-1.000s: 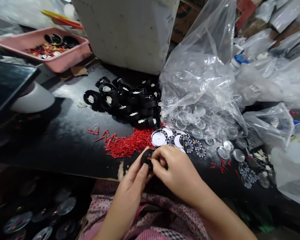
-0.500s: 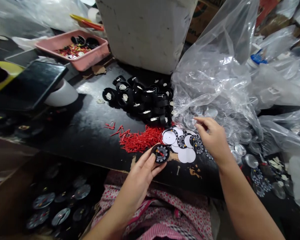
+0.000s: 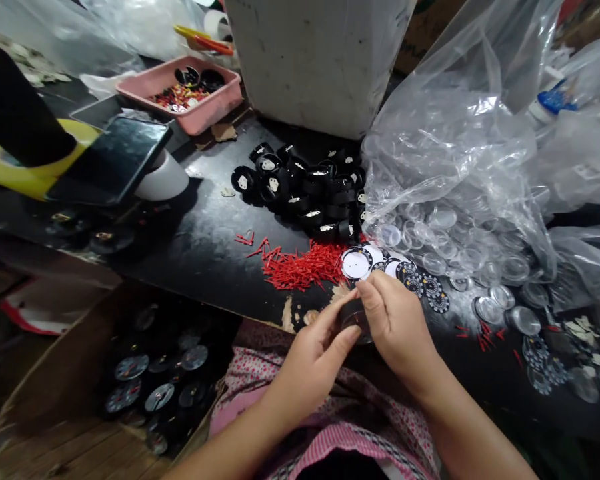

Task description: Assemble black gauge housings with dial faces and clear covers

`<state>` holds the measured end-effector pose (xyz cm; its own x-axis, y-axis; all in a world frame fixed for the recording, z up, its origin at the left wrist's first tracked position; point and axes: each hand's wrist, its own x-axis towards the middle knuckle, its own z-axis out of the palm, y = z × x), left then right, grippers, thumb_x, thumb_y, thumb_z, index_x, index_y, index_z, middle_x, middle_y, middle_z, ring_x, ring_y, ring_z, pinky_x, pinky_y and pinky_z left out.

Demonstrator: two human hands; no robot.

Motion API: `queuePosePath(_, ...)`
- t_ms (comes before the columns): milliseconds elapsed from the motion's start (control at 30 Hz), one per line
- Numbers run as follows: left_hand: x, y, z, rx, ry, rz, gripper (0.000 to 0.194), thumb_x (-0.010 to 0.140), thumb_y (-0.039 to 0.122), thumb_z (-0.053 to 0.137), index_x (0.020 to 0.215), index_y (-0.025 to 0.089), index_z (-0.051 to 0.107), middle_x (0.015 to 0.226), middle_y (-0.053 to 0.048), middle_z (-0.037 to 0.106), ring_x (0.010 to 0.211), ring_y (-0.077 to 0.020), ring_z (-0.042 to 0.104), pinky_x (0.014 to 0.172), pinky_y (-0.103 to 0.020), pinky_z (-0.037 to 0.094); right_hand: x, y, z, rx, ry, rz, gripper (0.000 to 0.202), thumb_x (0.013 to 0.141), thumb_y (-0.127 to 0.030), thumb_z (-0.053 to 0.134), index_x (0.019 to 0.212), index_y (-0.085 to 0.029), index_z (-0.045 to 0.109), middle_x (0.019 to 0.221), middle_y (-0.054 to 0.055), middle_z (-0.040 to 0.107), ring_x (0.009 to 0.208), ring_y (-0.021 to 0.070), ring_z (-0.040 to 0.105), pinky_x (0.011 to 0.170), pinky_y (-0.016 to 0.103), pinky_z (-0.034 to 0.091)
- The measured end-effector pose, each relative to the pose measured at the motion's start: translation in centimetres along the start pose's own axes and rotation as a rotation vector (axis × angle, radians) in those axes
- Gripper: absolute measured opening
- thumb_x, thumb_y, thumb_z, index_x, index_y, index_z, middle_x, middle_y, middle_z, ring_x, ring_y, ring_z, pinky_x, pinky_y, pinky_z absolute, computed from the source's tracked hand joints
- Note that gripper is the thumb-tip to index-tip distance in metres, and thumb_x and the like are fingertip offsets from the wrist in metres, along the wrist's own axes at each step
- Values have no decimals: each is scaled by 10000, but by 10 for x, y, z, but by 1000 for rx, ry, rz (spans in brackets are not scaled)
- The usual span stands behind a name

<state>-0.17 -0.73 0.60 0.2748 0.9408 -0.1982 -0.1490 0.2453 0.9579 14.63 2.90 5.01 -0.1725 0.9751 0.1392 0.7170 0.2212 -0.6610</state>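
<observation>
My left hand (image 3: 313,353) is wrapped round a small black dial gauge (image 3: 353,315) held over the front edge of the table. From the right, my right hand (image 3: 397,323) is closed on the same gauge, thumb and fingers pressed at its rim. The gauge's face is tilted and mostly hidden, so a clear cover on it cannot be made out for certain. Just beyond my hands lie printed dial discs (image 3: 357,264), some white side up, and a heap of red pointers (image 3: 305,268). Clear round covers (image 3: 443,219) spill from a plastic bag on the right.
Black round housings (image 3: 320,190) are piled behind the pointers. A pink tray (image 3: 207,113) of small parts stands back left, near a phone (image 3: 115,160) propped on a white roll. Below left, a cardboard box (image 3: 65,387) holds several gauges. A large clear bag (image 3: 460,147) fills the right.
My right hand has come from the clear covers down and left to the gauge in my left hand. The gauge has tilted, and its face no longer shows plainly. The view has shifted somewhat.
</observation>
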Motion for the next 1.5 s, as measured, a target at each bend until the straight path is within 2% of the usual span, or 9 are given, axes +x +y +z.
queuePosePath(167,1,1,4,74,-25,44,422,947,353,544,1364,292,542,1462,-26,546,1374,-211,465,1161,-353,347,0,-4,13,-68,102,-78,439,1032,-357,284,665,-208,474,610,2,512,603,151,457,632,307,326)
queuePosePath(300,-14,3,-19,75,23,-118,395,902,387,587,1274,257,614,1375,-48,624,1287,-251,558,1107,-393,420,3,-3,16,114,-75,-18,427,1012,-424,377,676,-205,523,632,-4,571,624,143,503,641,289,359)
queuePosePath(400,-47,1,-64,211,243,-187,422,872,422,614,1271,287,624,1326,-39,655,1272,-283,565,1123,-437,390,3,4,12,240,-225,27,299,984,-415,459,846,-210,625,795,8,672,736,151,592,687,283,405)
queuePosePath(567,-63,13,-120,660,646,122,421,746,302,768,1162,317,707,1377,-21,607,1428,-304,342,1223,-408,117,4,8,13,241,-238,85,217,968,-338,488,890,-212,646,848,24,694,776,167,614,697,301,426)
queuePosePath(700,11,34,-104,616,480,260,332,821,266,681,1150,297,709,1226,-51,690,1235,-306,538,1162,-426,269,5,-4,16,210,-373,-51,205,963,-282,490,836,-208,633,840,21,692,788,172,617,719,311,437)
queuePosePath(833,100,48,-86,790,286,412,390,778,132,663,1150,243,696,1314,-85,623,1276,-309,495,1153,-439,282,-1,-1,10,167,-347,-19,203,963,-283,489,825,-208,619,829,22,690,781,176,622,707,309,445)
queuePosePath(933,128,50,-87,777,260,420,330,766,98,651,1061,227,724,1281,-85,628,1253,-299,513,1142,-419,298,-8,9,7,165,-342,30,227,967,-320,483,829,-209,624,834,28,690,782,183,625,706,315,459)
queuePosePath(1200,55,49,-72,347,261,159,282,848,300,660,1110,212,717,1091,-69,737,1057,-265,654,970,-340,470,3,13,10,332,-189,156,382,940,-391,532,1274,-215,591,954,51,702,783,186,633,730,346,502)
queuePosePath(1500,7,16,-16,-681,147,-290,458,886,435,635,1325,314,583,1172,-57,716,965,-191,701,837,-304,566,-13,9,8,16,-177,-227,378,939,-213,524,1299,-279,616,1072,85,670,971,220,604,869,407,476)
